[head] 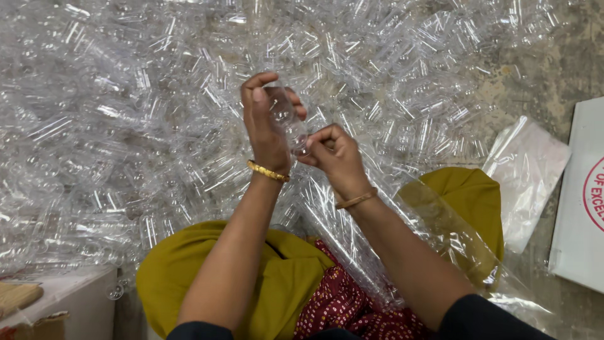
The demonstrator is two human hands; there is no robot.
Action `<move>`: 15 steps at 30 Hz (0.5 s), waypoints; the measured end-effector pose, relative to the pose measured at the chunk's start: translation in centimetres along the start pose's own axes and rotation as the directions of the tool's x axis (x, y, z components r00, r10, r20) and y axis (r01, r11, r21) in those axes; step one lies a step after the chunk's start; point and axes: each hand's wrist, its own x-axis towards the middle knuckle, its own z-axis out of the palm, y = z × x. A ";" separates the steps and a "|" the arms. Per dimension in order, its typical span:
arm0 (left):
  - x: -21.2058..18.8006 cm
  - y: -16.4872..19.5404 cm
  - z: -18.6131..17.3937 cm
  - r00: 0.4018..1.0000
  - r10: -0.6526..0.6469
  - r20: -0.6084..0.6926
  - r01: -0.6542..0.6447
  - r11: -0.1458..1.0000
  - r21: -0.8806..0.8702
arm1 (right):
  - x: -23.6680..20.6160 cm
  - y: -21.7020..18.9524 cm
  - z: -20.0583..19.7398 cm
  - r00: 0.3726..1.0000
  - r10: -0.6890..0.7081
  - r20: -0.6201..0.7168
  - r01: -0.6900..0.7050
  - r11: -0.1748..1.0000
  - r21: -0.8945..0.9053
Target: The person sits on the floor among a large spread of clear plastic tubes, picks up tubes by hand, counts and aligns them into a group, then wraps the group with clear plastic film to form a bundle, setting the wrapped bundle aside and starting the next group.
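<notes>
My left hand (267, 123) grips a small clear plastic bottle (286, 116), fingers curled over its upper end. My right hand (336, 157) pinches the bottle's lower end near its neck, fingers closed. Both wrists wear thin gold bangles. The two hands meet over a large heap of clear plastic bottles (157, 113) that covers the floor in front of me. My knees in mustard-yellow cloth (189, 264) sit below the hands. A long clear plastic bag (352, 233) lies across my lap under my right forearm.
A second clear plastic bag (525, 176) lies on the concrete floor (566, 56) at right. A white cardboard box (582, 201) with a red round stamp stands at the right edge. Another box corner (56, 302) is at bottom left.
</notes>
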 end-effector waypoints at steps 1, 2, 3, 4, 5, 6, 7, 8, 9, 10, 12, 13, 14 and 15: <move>-0.3 0.0 0.1 1.000 0.025 -0.014 -0.024 0.998 0.058 | 0.3 0.6 0.0 1.000 -0.003 0.012 0.003 0.999 0.034; -0.5 0.0 0.2 1.000 -0.001 0.004 0.001 0.999 0.051 | 0.6 1.0 0.1 0.999 0.046 0.002 -0.046 0.996 0.078; -0.7 -0.1 0.2 0.999 -0.026 0.022 0.024 0.999 0.045 | 1.0 1.1 0.0 0.995 0.095 -0.003 -0.094 0.988 0.124; -0.7 -0.1 0.1 0.998 -0.047 0.041 0.045 0.998 0.041 | 1.5 0.8 -0.3 0.990 0.141 -0.004 -0.139 0.976 0.170; -0.6 -0.1 0.0 0.998 -0.039 0.041 0.038 0.999 0.024 | 2.0 0.3 -0.7 0.991 0.126 -0.047 -0.127 0.992 -0.016; -0.4 -0.1 -0.2 0.999 -0.030 0.039 0.030 1.000 0.006 | 2.7 -0.6 -1.6 0.991 0.103 -0.085 -0.119 0.972 -0.204; -0.2 -0.2 -0.3 0.999 -0.023 0.033 0.023 1.000 -0.012 | 3.2 -1.5 -2.7 0.990 0.077 -0.118 -0.117 0.915 -0.386; 0.1 -0.1 -0.6 0.999 -0.040 0.003 0.041 0.994 -0.102 | 4.1 -2.5 -4.0 0.971 0.039 -0.236 -0.196 0.693 -0.694; 0.5 0.0 -0.9 0.998 -0.058 -0.025 0.053 0.980 -0.192 | 5.0 -3.5 -5.5 0.945 -0.044 -0.325 -0.287 0.367 -0.885; 0.9 0.1 -1.2 0.996 -0.076 -0.049 0.059 0.958 -0.281 | 5.6 -3.9 -6.7 0.940 -0.181 -0.290 -0.261 0.167 -0.951; 1.3 0.4 -1.8 0.998 -0.056 -0.026 0.046 0.951 -0.307 | 6.7 -3.9 -8.3 0.928 -0.298 -0.223 -0.266 -0.114 -0.957; 1.5 0.5 -1.9 0.999 -0.046 -0.014 0.039 0.946 -0.321 | 7.1 -3.5 -8.6 0.930 -0.290 -0.225 -0.285 -0.185 -0.941; 1.6 0.6 -2.1 0.999 -0.053 -0.005 0.048 0.942 -0.331 | 7.4 -3.3 -8.8 0.932 -0.283 -0.227 -0.302 -0.255 -0.919; 1.7 0.7 -2.2 0.998 -0.062 0.003 0.059 0.939 -0.339 | 7.4 -3.2 -8.8 0.937 -0.306 -0.171 -0.248 -0.237 -0.939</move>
